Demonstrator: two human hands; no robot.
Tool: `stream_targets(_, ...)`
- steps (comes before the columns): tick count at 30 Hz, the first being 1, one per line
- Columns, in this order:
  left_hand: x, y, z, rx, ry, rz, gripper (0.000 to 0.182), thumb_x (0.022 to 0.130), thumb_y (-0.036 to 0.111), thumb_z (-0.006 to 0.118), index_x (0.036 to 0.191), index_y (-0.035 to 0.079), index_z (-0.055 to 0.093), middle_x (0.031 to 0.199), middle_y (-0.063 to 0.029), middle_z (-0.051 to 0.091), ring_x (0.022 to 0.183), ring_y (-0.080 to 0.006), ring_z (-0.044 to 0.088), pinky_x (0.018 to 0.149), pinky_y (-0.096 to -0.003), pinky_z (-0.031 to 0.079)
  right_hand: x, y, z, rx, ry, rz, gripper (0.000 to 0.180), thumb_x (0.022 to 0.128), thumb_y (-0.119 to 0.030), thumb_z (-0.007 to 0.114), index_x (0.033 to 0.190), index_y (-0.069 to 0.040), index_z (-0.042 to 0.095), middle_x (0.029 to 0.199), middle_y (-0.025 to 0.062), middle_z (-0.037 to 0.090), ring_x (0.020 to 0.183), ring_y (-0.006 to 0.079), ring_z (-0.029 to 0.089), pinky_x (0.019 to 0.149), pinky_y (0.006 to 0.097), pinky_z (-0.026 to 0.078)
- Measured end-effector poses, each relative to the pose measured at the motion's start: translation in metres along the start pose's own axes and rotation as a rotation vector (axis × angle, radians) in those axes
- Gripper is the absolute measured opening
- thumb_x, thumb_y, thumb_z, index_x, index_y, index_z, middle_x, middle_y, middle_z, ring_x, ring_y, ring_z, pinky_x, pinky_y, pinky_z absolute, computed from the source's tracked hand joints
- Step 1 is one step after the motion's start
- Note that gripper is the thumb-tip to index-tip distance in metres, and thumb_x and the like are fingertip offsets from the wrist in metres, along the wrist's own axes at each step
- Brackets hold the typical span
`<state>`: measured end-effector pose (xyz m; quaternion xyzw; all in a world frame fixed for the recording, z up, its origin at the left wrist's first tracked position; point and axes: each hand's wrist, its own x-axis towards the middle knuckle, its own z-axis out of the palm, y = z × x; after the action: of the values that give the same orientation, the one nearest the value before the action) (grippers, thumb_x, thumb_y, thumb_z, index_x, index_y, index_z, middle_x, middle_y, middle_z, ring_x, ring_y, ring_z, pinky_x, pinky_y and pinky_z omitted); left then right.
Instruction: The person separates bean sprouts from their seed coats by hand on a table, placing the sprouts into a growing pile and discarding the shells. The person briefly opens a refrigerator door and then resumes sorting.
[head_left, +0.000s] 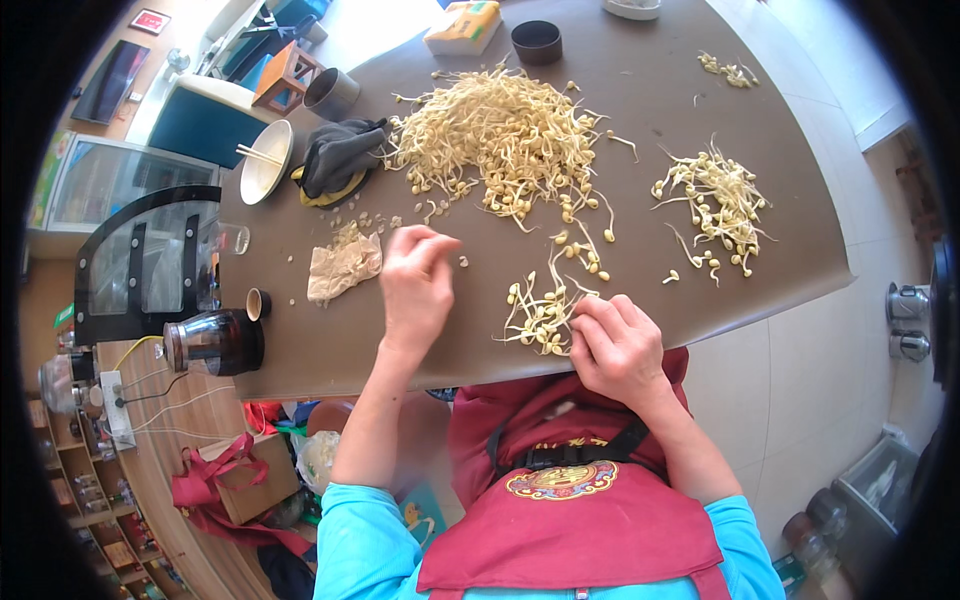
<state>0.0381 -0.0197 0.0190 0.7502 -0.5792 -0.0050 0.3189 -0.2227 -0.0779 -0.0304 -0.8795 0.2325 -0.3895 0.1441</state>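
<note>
A large heap of soybean sprouts (502, 135) lies on the brown-covered table (450, 330). My left hand (418, 281) is above the table to the lower left of the heap, fingers curled with thumb and index finger close together; whether it pinches something small is not visible. My right hand (619, 341) has its fingertips at the right edge of a small group of sprouts (541, 315) near the table's front edge, and a sprout tail seems to be at its fingers. A second pile of sprouts (716, 196) lies to the right. Loose husks (364, 220) are scattered left of the heap.
At the left are a crumpled tissue (341, 268), grey gloves (337, 154), a white bowl (266, 169) with chopsticks, a small cup (258, 304) and a glass pot (214, 343). Behind the heap stand a dark round container (537, 45) and a tissue pack (463, 28). A few sprouts (727, 71) lie far right.
</note>
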Motion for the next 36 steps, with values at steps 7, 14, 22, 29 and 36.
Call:
stream_targets(7, -0.003, 0.054, 0.034, -0.299, -0.438, 0.023, 0.010, 0.092, 0.006, 0.073, 0.101, 0.003, 0.076, 0.098, -0.0151, 0.070, 0.085, -0.0315, 0.071, 0.075, -0.0394, 0.057, -0.001, 0.001, -0.001, 0.006, -0.004, -0.003, 0.010, 0.076, -0.006, 0.072, 0.084, -0.001, 0.068, 0.101, 0.0067, 0.067, 0.077, 0.0227, 0.061, 0.064, 0.0345, 0.054)
stream_targets(14, 0.033, 0.049, 0.059, -0.178, -0.231, 0.254, 0.011, 0.091, 0.007, 0.073, 0.101, 0.003, 0.075, 0.090, -0.0143, 0.067, 0.086, -0.0339, 0.068, 0.077, -0.0425, 0.056, 0.001, 0.001, -0.003, 0.008, -0.017, -0.011, 0.010, 0.076, -0.006, 0.071, 0.084, 0.000, 0.069, 0.101, 0.0068, 0.068, 0.077, 0.0225, 0.062, 0.065, 0.0339, 0.054)
stream_targets(22, -0.008, 0.034, 0.041, -0.228, -0.255, 0.175, 0.007, 0.093, 0.003, 0.073, 0.099, 0.000, 0.074, 0.086, -0.0147, 0.070, 0.076, -0.0328, 0.070, 0.068, -0.0391, 0.056, 0.001, 0.001, -0.003, 0.004, -0.005, -0.009, 0.011, 0.074, -0.004, 0.072, 0.085, -0.001, 0.068, 0.100, 0.0068, 0.068, 0.075, 0.0228, 0.061, 0.064, 0.0348, 0.053)
stream_targets(29, -0.030, 0.025, 0.026, -0.473, -0.220, -0.092, 0.009, 0.091, -0.002, 0.072, 0.098, 0.000, 0.076, 0.091, -0.0118, 0.072, 0.074, -0.0241, 0.070, 0.067, -0.0325, 0.056, 0.002, 0.000, -0.002, 0.036, 0.013, -0.010, 0.016, 0.071, 0.000, 0.073, 0.086, -0.001, 0.067, 0.098, 0.0077, 0.068, 0.072, 0.0253, 0.062, 0.064, 0.0364, 0.054)
stream_targets(36, -0.007, 0.002, 0.005, 0.349, 0.148, 0.066, 0.019, 0.088, 0.001, 0.072, 0.105, 0.007, 0.078, 0.101, -0.0133, 0.068, 0.095, -0.0312, 0.064, 0.083, -0.0426, 0.054, 0.001, 0.001, 0.000, 0.002, 0.011, -0.014, 0.010, 0.075, -0.005, 0.072, 0.083, -0.003, 0.066, 0.100, 0.0056, 0.066, 0.076, 0.0225, 0.061, 0.064, 0.0346, 0.054)
